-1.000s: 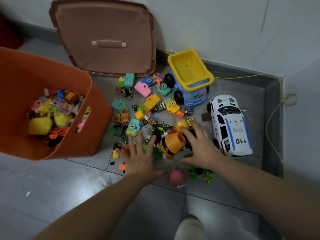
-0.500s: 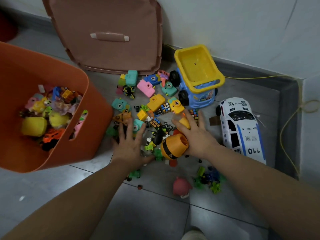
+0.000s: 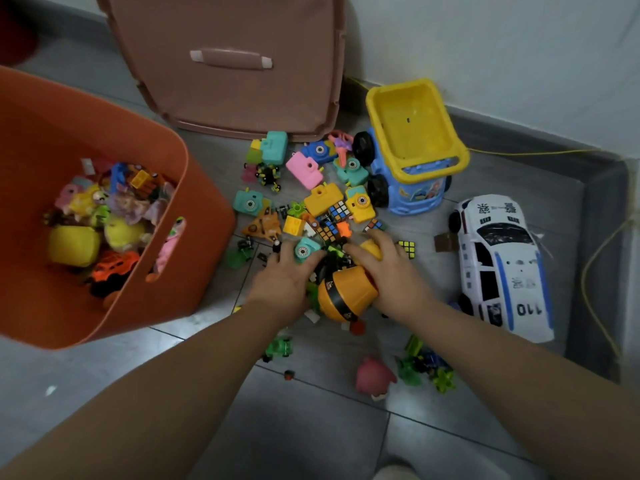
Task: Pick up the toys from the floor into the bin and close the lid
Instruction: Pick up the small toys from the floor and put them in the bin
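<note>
An orange bin [image 3: 194, 216] stands at the left with several toys inside. Its brown lid [image 3: 239, 74] leans against the wall behind. A pile of small toys [image 3: 322, 199] lies on the floor between bin and wall. My left hand [image 3: 282, 282] and my right hand [image 3: 388, 271] press in from both sides on a clump of small toys around an orange mixer drum [image 3: 346, 296]. A teal toy camera [image 3: 304, 249] sits at my left fingertips and a yellow piece [image 3: 372, 247] under my right fingers.
A blue dump truck with a yellow bed [image 3: 412, 147] stands by the wall. A white police car [image 3: 502, 265] lies to the right. A pink toy [image 3: 374, 375] and green pieces [image 3: 426, 368] lie nearer me. A yellow cord [image 3: 595, 258] runs along the corner.
Both hands have slid forward into the pile and drawn closer together, cupping the mixer drum and the small toys around it. The view has moved nearer to the floor.
</note>
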The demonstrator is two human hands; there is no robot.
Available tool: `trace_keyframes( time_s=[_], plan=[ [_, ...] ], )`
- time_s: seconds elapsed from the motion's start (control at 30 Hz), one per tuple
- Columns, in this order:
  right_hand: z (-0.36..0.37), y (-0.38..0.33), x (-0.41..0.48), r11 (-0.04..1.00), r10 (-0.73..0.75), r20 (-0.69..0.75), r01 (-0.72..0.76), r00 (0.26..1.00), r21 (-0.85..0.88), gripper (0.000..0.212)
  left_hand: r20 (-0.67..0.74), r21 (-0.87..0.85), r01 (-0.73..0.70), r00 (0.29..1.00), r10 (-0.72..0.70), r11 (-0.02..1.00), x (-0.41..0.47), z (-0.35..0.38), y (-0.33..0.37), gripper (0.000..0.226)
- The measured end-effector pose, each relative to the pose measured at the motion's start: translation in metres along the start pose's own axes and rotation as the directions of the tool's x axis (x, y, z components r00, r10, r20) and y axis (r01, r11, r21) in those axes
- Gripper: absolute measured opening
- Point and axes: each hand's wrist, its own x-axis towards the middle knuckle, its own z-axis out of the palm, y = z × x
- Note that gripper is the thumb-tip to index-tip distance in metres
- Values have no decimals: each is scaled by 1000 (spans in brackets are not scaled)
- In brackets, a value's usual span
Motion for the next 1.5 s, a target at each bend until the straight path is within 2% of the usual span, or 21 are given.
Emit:
trace_keyframes(
  time_s=[0.2,0.37,0.43,0.5,0.67,0.87,1.17,1.33,1.5],
  plan=[
    [-12,-4,3,981,24,-40,-15,999,194,80,22,-179,85,996,-83,980,2,-22,1,80],
    [-22,-4,-3,954,70,-42,-55,997,296,84,-24,-295,131,989,-145,946,-10,-27,1,69],
    [-30,-4,-4,950,81,-98,-47,992,309,82,-76,-340,130,983,-165,932,-16,-32,1,59],
    [-38,-4,-4,946,92,-180,-30,979,324,71,-133,-374,116,975,-177,920,-18,-38,1,52],
    [-66,-19,-5,940,116,-288,-11,951,341,65,-210,-455,58,963,-171,889,-31,-58,3,49],
    [-110,-60,5,930,26,-370,113,929,349,63,-307,-536,-11,934,-183,844,-50,-94,5,46],
    [-170,-147,32,933,-180,-448,297,875,205,62,-505,-609,-82,808,-305,789,-81,-164,-27,49],
    [-190,-205,43,887,-146,-486,331,862,322,65,-483,-712,-101,789,-379,695,-95,-189,-47,44],
    [-203,-257,54,856,-220,-489,408,844,319,65,-542,-665,-104,748,-382,740,-111,-211,-82,40]
  ],
)
